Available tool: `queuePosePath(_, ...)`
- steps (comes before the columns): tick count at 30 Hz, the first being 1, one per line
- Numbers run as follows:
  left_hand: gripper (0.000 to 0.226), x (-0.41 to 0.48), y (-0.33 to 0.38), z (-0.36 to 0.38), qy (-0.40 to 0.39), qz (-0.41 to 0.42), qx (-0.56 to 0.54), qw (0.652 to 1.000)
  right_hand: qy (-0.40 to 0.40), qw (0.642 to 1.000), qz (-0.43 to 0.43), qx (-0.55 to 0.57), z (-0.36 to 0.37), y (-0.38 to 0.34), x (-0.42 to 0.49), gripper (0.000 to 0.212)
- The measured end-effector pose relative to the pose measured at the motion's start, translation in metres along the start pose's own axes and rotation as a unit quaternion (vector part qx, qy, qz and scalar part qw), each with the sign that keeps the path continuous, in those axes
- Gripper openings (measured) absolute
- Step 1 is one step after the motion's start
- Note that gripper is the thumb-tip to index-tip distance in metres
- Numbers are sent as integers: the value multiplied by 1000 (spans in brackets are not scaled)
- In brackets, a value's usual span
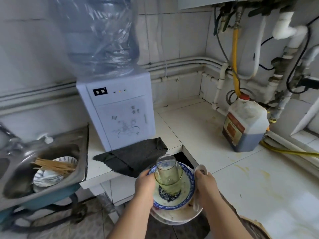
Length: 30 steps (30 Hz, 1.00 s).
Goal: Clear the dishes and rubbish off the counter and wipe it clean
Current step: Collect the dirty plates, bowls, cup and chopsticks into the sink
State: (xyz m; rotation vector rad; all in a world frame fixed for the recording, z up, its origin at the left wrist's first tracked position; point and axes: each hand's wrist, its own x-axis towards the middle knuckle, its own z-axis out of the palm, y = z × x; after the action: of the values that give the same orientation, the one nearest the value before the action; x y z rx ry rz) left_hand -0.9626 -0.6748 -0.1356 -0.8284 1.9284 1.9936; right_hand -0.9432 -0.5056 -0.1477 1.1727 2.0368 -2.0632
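Glass in bowl atop plate.

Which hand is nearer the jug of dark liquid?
Right. The right hand holds the plate stack on the side facing the jug; the left hand holds its opposite side.

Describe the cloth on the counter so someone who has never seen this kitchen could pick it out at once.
Find the white water dispenser with the bottle on top, standing on the tiled counter. The cloth lies spread flat in front of its base, reaching the counter's front edge. It is the only dark grey, zigzag-edged thing there; the jug stands far to the right.
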Motion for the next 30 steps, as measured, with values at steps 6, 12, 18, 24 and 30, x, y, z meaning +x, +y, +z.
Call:
queuePosePath(6,22,4,1,-71,80,-5,-23,996,-60,997,-10,-45,66,3,-26,13)
queuePosePath(12,20,8,-1,-152,105,-9,-43,994,-111,990,-36,-84,134,9,-67,18)
queuePosePath(18,20,6,-1,-236,149,0,-73,986,-147,984,-35,-92,200,17,-118,17)
queuePosePath(24,15,8,-4,-328,176,6,-94,980,-191,976,-24,-99,269,32,-175,14)
queuePosePath(30,10,2,-11,-412,220,14,-82,972,-220,968,-23,-115,338,59,-215,19)
